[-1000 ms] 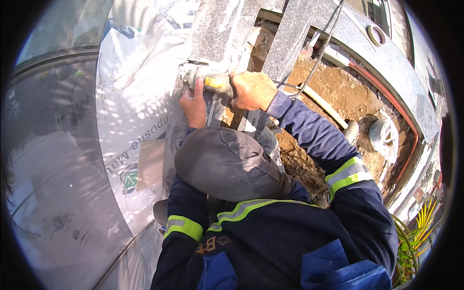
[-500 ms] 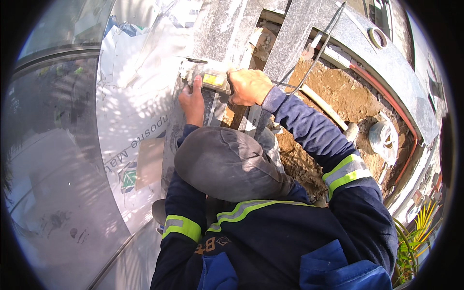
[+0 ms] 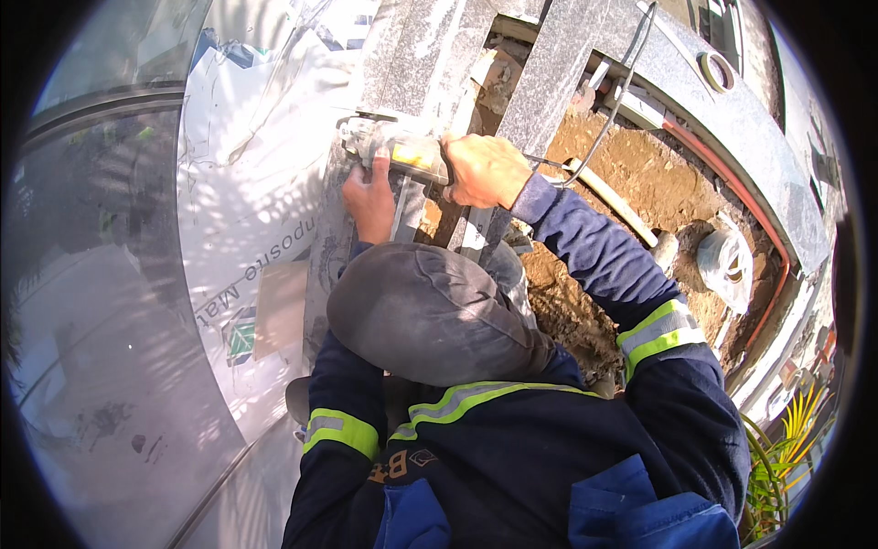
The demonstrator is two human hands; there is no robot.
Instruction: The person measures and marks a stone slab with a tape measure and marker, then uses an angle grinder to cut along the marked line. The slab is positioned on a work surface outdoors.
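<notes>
Grinder, dusty grey with a yellow band, lies on the speckled grey stone slab, gripped by the right hand on its body, while the left hand presses beside it, fingers bent.

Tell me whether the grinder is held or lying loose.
Held. The right hand grips the grinder body; the left hand touches its front end over the stone slab.
</notes>
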